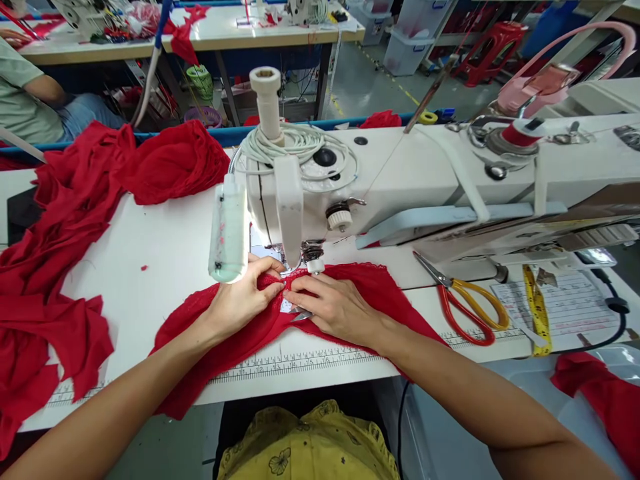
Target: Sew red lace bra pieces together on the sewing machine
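Observation:
A red lace-edged fabric piece [360, 287] lies spread across the sewing machine bed under the needle area. My left hand [245, 293] is closed, its thumb and forefinger pinching the fabric just left of the presser foot. From the other side my right hand [333, 303] grips the same fabric, fingertips close to the left thumb. A pointed metal blade [302, 316] pokes out beneath the right fingers; its other end is hidden in that hand. The white sewing machine head [289, 213] stands directly above both hands, and its needle is mostly hidden.
Red-and-yellow-handled scissors [465, 310], a yellow tape measure [536, 310] and a written sheet [575, 303] lie to the right. Heaped red fabric [75, 220] covers the left side. A lit lamp [228, 233] hangs beside the machine head. Another person [40, 100] sits at the back left.

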`<move>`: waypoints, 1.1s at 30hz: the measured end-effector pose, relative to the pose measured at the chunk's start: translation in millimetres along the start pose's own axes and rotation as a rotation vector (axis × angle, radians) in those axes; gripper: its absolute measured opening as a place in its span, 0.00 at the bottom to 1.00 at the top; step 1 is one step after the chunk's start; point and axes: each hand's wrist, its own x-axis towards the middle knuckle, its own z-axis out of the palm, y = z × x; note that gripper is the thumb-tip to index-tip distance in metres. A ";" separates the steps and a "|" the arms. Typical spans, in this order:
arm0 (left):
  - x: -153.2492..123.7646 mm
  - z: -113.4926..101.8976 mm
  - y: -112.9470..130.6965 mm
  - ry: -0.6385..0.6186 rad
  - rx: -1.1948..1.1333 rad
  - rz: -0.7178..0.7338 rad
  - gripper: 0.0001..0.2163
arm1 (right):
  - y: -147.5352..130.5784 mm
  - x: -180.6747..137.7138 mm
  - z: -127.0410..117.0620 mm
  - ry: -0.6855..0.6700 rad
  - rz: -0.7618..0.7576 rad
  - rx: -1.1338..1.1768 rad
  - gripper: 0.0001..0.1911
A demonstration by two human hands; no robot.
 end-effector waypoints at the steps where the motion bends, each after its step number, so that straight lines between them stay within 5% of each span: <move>1: 0.8 -0.3 0.8 -0.012 0.009 0.001 0.06 | 0.3 -0.1 0.3 -0.002 -0.002 0.004 0.23; 14: 22.4 -8.1 -3.6 -0.139 0.090 -0.109 0.16 | -2.6 0.1 1.1 -0.039 0.156 0.061 0.29; 20: 14.0 -8.9 0.3 -0.062 0.170 -0.074 0.15 | -8.6 5.8 -0.7 -0.129 0.171 -0.031 0.25; 24: -13.1 -5.4 5.4 0.096 0.258 0.186 0.04 | -12.0 7.9 -2.5 -0.163 0.181 -0.071 0.24; 28: -37.0 2.8 -4.0 0.129 0.248 0.540 0.12 | -10.8 6.7 -1.4 -0.155 0.192 -0.050 0.26; 33: -42.4 4.7 -20.0 0.113 0.339 0.606 0.15 | -9.5 5.4 0.8 -0.138 0.213 -0.027 0.30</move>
